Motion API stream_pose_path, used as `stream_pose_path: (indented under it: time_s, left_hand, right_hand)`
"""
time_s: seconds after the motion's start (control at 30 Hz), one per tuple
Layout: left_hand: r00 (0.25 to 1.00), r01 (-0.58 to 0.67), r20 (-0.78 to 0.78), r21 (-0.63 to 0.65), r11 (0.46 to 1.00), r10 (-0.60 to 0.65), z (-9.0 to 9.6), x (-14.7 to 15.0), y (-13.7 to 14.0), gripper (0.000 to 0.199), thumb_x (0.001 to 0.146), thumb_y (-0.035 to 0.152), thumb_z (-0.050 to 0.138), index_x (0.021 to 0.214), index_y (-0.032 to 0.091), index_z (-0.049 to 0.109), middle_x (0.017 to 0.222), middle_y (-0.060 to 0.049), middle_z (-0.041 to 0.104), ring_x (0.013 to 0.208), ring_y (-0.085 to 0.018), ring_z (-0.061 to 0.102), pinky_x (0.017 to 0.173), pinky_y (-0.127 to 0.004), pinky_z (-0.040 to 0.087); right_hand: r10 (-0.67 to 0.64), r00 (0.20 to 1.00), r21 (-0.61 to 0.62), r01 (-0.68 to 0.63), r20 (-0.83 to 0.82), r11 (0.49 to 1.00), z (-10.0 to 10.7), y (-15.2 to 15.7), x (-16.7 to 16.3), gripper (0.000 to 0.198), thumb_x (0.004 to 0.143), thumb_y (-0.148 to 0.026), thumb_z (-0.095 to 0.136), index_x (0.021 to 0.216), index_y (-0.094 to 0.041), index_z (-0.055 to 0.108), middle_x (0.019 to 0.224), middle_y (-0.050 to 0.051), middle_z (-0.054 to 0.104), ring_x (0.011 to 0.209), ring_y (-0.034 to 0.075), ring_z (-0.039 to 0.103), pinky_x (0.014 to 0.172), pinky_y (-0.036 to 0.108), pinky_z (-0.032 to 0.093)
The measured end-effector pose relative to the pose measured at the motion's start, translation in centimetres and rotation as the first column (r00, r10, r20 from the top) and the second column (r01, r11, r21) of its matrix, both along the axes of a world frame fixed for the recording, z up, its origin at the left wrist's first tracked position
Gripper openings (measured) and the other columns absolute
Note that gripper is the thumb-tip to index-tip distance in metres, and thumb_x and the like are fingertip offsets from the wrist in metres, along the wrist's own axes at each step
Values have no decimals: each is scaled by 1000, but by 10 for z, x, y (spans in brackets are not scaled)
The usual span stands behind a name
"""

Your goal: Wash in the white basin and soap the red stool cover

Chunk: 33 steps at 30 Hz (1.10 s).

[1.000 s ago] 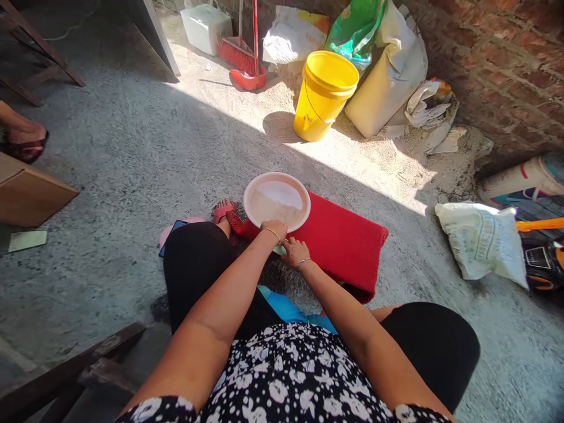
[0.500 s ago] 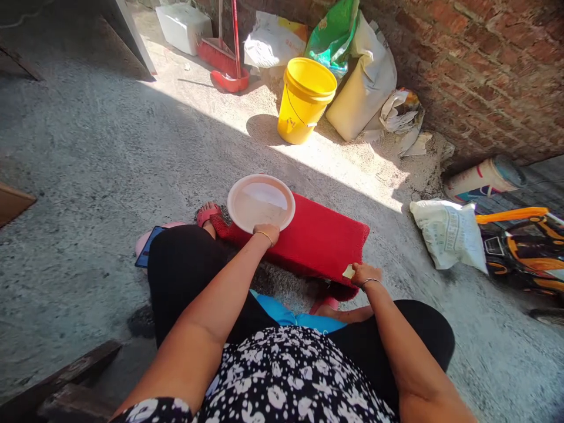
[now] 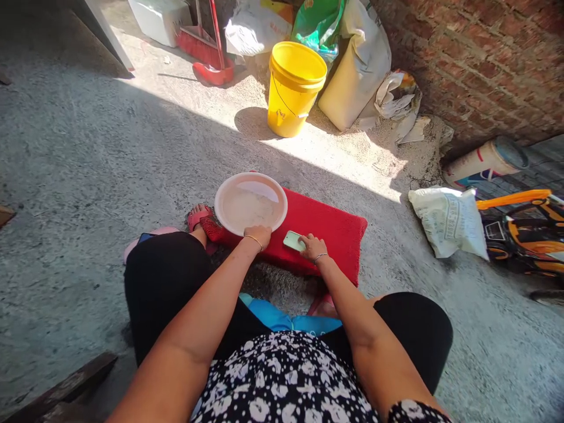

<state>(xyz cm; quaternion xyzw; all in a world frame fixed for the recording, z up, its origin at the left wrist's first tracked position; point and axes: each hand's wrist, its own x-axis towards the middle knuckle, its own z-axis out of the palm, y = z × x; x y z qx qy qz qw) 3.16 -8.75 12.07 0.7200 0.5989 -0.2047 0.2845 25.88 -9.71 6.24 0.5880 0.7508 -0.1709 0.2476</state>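
Red cloth point(image 3: 328, 226) lies under a basin point(image 3: 218, 202). The left hand point(image 3: 259, 236) has fingers clamped on its rim, the right hand point(image 3: 314, 247) on a green block point(image 3: 291, 241).

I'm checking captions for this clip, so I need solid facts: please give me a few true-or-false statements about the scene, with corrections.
1. The left hand grips the rim of the round, pale pink basin. True.
2. The right hand touches the flat, pale green rectangular piece. True.
3. The basin sits on the floor. False: it rests on the red textured cloth.
4. The basin is dry. False: cloudy liquid lies in it.
5. The yellow cylindrical bucket stands upright. True.
6. The bucket touches the cloth. False: they are apart.
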Motion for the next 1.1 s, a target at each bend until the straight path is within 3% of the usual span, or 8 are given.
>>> stream_pose_path:
  time_s: [0.17,0.3,0.4,0.63,0.73,0.9,1.03,1.1]
  left_hand:
    - [1000,-24,14,4,1000,24,-1,3,0,44,92,23,32,130,22,55,125,-15,63,116,-25,58,93,-41,48]
    - [999,-30,30,1,1000,30,-2,1,0,46,91,21,32,132,21,54,128,-16,61,117,-26,58,94,-43,47]
    - [999,-31,36,-6,999,31,-1,0,0,45,92,20,33,132,21,53,128,-17,60,117,-27,57,94,-43,47]
    - [998,-54,-14,-4,999,54,-4,-2,-1,43,93,22,31,129,22,55,126,-15,62,115,-25,59,93,-42,48]
    - [998,-54,-19,7,999,54,-4,-2,-1,43,94,23,30,128,22,56,126,-15,62,115,-25,59,93,-43,48]
    - [1000,-26,-6,12,1000,26,1,3,-1,41,93,23,35,129,21,55,127,-14,62,116,-25,59,95,-42,47]
    - [999,-46,6,12,999,46,1,6,-2,43,94,19,30,128,19,56,128,-15,61,117,-27,58,94,-43,47]
    - [999,-47,5,14,999,47,-1,5,-2,43,94,20,30,128,20,56,127,-16,61,118,-27,57,93,-43,48]
  right_hand:
    - [-210,935,6,218,284,976,22,-28,133,45,84,-38,55,128,-30,54,121,10,55,107,25,56,86,38,39]
    - [-279,863,41,289,420,956,42,-36,174,40,86,-40,52,123,-28,61,118,11,57,106,27,57,85,41,41]
    - [-238,911,70,228,337,971,48,-22,138,44,83,-39,55,125,-29,59,118,10,57,106,26,58,85,39,41]
    - [63,998,55,-65,25,996,24,31,-26,46,83,-42,56,128,-32,54,121,8,53,107,24,54,87,36,36]
    - [68,998,14,-68,-11,998,7,40,-42,48,85,-42,55,132,-34,50,124,7,51,110,24,52,88,35,35]
    - [-102,991,-10,104,81,995,-2,24,53,49,84,-38,56,132,-35,51,123,7,52,109,23,54,87,36,37]
    - [-298,908,4,310,296,951,15,-5,157,43,84,-41,55,126,-32,58,123,9,53,107,25,56,86,38,39]
    - [-341,855,28,359,390,933,25,-13,186,41,86,-45,52,123,-29,62,122,12,54,106,26,57,86,40,40]
